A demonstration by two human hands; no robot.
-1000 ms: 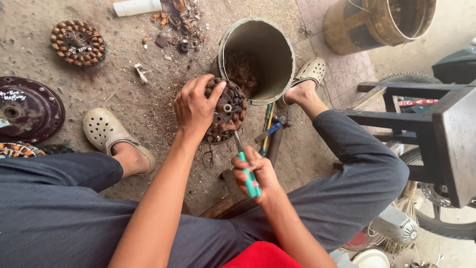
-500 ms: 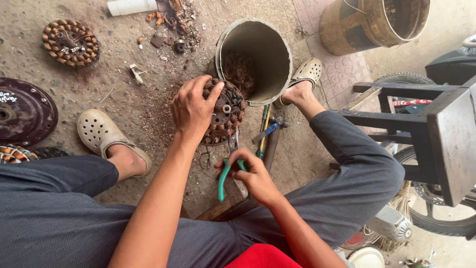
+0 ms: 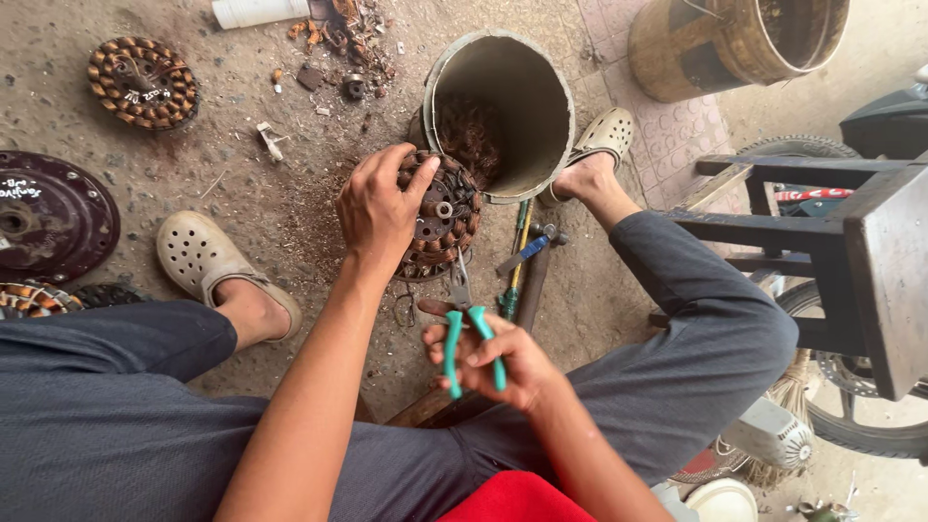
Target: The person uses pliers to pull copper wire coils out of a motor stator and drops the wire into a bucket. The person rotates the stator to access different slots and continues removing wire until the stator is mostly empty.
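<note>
My left hand (image 3: 375,208) grips a round motor stator (image 3: 443,213) wound with copper coils, held on edge on the ground between my feet. My right hand (image 3: 498,361) holds green-handled pliers (image 3: 466,333) by the handles, jaws pointing up at the stator's lower rim. Just behind the stator lies a grey metal bucket (image 3: 541,106) tipped toward me, with tangled copper wire inside. I sit low, legs spread, in grey trousers and beige clogs.
Another copper-wound stator (image 3: 142,82) lies at far left, a dark round motor cover (image 3: 48,215) below it. Screwdrivers (image 3: 522,256) lie beside my right foot. A wooden bucket (image 3: 735,43) stands top right, a dark wooden stool (image 3: 851,261) and a wheel at right. Scrap bits litter the ground.
My right hand turned the pliers from handles-down back up, so the jaws now point at the stator. My left hand kept its hold on the stator.
</note>
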